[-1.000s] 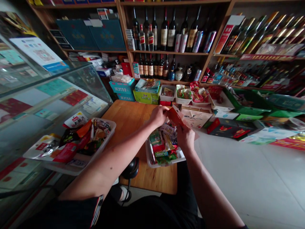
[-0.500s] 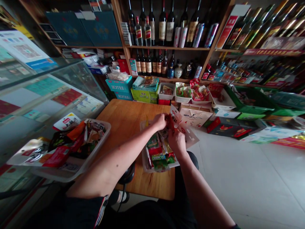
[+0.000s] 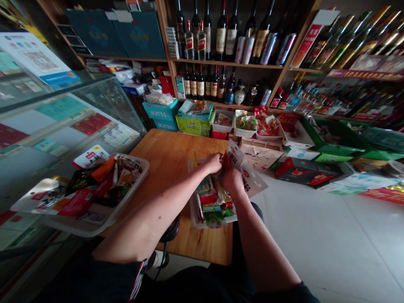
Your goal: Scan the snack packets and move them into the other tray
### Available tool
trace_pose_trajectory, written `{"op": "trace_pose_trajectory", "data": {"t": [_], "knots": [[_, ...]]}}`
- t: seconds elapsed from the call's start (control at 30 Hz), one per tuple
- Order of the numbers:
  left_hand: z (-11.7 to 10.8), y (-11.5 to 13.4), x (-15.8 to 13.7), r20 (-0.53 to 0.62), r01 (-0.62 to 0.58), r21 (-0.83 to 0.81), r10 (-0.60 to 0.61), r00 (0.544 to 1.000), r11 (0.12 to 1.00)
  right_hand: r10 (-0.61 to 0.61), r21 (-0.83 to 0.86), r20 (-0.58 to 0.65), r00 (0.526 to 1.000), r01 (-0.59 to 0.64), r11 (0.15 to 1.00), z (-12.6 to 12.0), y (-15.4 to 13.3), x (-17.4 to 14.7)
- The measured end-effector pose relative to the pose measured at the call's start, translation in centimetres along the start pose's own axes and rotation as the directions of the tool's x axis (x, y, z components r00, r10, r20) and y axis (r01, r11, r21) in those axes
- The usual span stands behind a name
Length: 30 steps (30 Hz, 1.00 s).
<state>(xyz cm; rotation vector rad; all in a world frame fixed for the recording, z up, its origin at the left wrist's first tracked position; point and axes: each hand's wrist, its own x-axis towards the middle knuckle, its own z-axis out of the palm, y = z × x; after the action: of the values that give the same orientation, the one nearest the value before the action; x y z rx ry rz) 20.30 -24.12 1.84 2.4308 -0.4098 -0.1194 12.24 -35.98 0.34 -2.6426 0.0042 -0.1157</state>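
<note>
Perhaps, with left grip [image 3: 216, 163] and right grip [image 3: 233, 182] seemingly pinching white-topped packets [image 3: 235, 155] above the far right of the snack bin [image 3: 193, 210] on the tabletop [image 3: 164, 153], a loosened hold could let the rightmost packet [image 3: 253, 180], jutting past it, slip to the floor [image 3: 309, 223].

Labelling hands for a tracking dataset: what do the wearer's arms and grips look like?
Left grip and right grip: human hands, no gloves visible. Left forearm and right forearm: bare, no cables or watch seen; small dark spot on the left. Left sleeve: dark, short, striped trim with white and red. Right sleeve: dark, mostly cut off.
</note>
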Motion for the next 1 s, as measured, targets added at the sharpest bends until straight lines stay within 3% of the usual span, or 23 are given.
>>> {"op": "trace_pose_trajectory", "data": {"t": [0.13,0.37,0.6,0.83,1.0], "knots": [[-1.8,0.3,-2.1,-0.064,-0.041,-0.002,0.041,0.997,0.999,0.118,-0.035,-0.094,0.988,-0.122,0.992,-0.5,-1.0,-2.1],[-4.4,0.9,-8.5,-0.206,-0.139,-0.088,0.118,0.971,0.986,0.065,0.030,-0.268,0.961,-0.059,0.998,-0.7,-2.7,-6.0],[-6.4,0.9,-16.7,-0.288,-0.225,-0.153,0.174,0.942,0.962,-0.082,0.069,-0.168,0.982,0.095,0.993,0.8,-5.2,-8.8],[-7.5,-0.7,-27.6,-0.487,-0.169,-0.162,0.070,0.871,0.972,-0.248,0.154,-0.198,0.948,0.280,0.948,1.9,-8.7,-14.5],[-8.6,-5.0,-34.3,-0.600,-0.100,-0.284,-0.096,0.795,0.954,-0.335,0.203,-0.177,0.926,0.367,0.908,1.8,-10.2,-18.9]]}}
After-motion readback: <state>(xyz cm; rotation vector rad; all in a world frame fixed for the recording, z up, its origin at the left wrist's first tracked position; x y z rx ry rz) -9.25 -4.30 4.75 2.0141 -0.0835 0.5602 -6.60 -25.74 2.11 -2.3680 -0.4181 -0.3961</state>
